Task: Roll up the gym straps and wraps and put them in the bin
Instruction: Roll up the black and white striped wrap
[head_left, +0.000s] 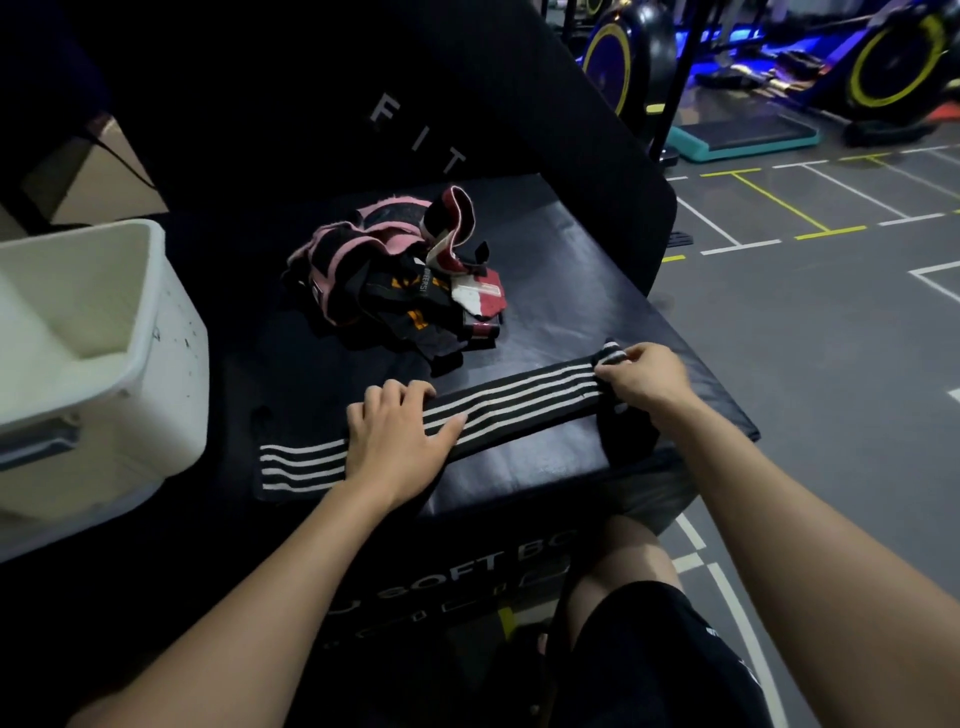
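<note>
A long black wrap with white stripes (524, 400) lies stretched along the front of a black soft box (550, 291). My left hand (397, 441) presses flat on its middle, fingers spread. My right hand (644, 376) pinches the wrap's right end, where a small roll has formed. Behind the wrap sits a tangled pile of straps (400, 280): pink and black ones, a black one with orange print, and a red and white one. A white plastic bin (156, 312) stands at the left, its inside looking bare.
A tall black padded block (415, 104) with white letters rises behind the soft box. The grey gym floor (831, 338) with painted lines lies to the right, with exercise bikes (883, 67) at the back. My knee (623, 566) is below the box's front edge.
</note>
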